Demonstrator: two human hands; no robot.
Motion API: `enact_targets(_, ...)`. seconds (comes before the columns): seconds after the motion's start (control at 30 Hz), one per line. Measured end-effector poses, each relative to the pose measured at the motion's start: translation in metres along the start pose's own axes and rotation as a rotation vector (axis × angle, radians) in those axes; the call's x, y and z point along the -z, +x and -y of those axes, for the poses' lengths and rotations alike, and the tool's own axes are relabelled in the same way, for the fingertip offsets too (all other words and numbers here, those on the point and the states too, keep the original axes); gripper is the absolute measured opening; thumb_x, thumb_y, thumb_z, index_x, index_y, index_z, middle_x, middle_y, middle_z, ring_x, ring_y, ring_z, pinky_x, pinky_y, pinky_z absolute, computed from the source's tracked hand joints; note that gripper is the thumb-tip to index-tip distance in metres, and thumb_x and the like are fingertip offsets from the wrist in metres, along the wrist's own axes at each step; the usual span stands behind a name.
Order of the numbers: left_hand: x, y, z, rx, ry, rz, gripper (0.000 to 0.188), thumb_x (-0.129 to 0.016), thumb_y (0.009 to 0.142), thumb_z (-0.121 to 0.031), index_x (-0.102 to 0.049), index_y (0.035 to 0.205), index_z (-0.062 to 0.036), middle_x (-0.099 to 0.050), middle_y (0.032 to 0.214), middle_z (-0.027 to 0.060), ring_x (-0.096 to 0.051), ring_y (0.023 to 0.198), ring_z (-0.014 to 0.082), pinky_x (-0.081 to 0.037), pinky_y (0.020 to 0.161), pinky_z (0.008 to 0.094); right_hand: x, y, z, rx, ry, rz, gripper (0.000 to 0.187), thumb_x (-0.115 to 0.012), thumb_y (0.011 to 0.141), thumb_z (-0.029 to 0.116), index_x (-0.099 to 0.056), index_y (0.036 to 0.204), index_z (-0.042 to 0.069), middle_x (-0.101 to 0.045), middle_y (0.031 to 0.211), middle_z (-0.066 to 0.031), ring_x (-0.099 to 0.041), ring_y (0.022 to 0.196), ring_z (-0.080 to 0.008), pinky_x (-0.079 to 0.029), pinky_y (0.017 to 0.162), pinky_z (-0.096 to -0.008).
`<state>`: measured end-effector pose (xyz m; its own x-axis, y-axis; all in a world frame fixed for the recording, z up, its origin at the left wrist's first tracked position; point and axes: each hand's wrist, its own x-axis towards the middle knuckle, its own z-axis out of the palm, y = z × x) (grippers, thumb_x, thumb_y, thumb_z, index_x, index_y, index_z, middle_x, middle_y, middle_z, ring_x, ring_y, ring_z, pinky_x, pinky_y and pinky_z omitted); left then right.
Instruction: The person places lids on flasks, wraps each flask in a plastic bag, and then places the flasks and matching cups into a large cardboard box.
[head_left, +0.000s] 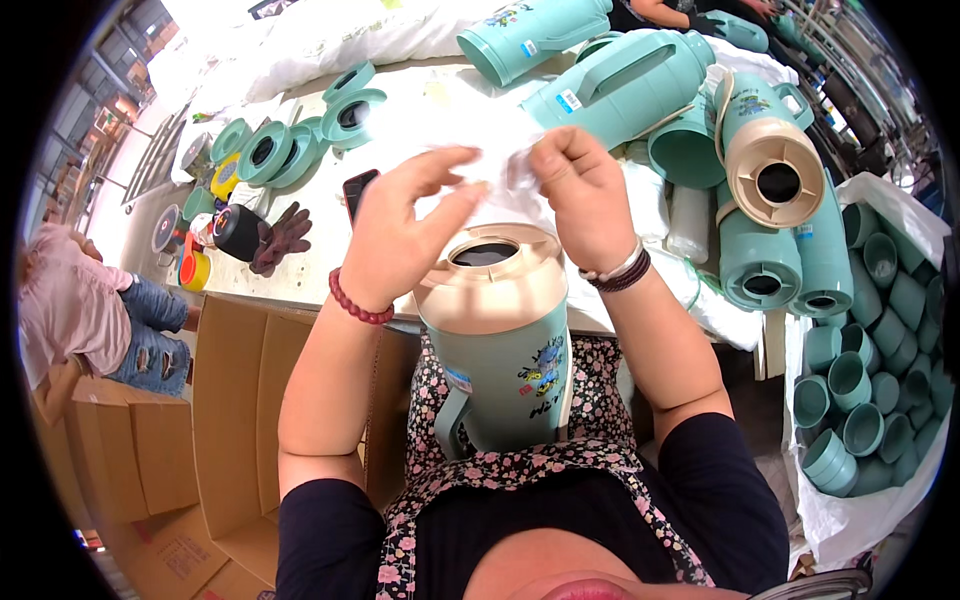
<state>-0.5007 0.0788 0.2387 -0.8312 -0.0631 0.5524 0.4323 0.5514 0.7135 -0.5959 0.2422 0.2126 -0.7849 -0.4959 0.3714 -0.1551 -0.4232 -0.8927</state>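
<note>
A thin white plastic bag [505, 195], partly blurred, is stretched between my two hands. My right hand [585, 195] pinches its right edge between thumb and bent fingers. At its left side is my left hand [425, 215], thumb and forefinger curved against the plastic. Just below both hands, a mint-green vacuum flask [500, 375] stands in my lap against the table edge. Its cream collar [490, 290] faces up, with a round dark opening in the middle. A handle shows low on its left side, and coloured printing on its right.
Several green flasks [630, 85] lie on the table [330, 215] at the back right. Green lids [270, 150], a dark glove [280, 240] and a phone [358, 190] are left. A bag of green cups [865, 430] stands right, cardboard boxes [240, 400] left. Other people work nearby.
</note>
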Motion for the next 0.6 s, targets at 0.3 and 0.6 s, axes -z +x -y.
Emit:
enact_targets(0.3, -0.016, 0.009, -0.018, 0.502, -0.987, -0.216, 0.015, -0.06, 0.086, -0.01, -0.061, 0.097, 0.0011, -0.064, 0.086, 0.0068, -0.061, 0.08, 0.0143, -0.05, 0.077, 0.0297, -0.005, 0.004, 0.014, 0.036, -0.297, -0.058, 0.024, -0.073, 0.075, 0.017, -0.06, 0.086, 0.0, -0.061, 0.078, -0.0033, -0.056, 0.07, -0.0097, -0.046, 0.067, -0.0242)
enact_targets(0.6, 0.028, -0.016, 0.069, 0.646, -1.15, -0.443, 0.024, -0.049, 0.089, -0.007, -0.049, 0.111, 0.0026, -0.061, 0.095, 0.0108, -0.058, 0.087, 0.0165, -0.051, 0.077, 0.0315, 0.029, -0.008, 0.025, -0.181, 0.477, 0.364, 0.025, -0.048, 0.092, 0.028, -0.054, 0.101, 0.006, -0.058, 0.083, -0.003, -0.056, 0.073, -0.0148, -0.048, 0.074, -0.0375)
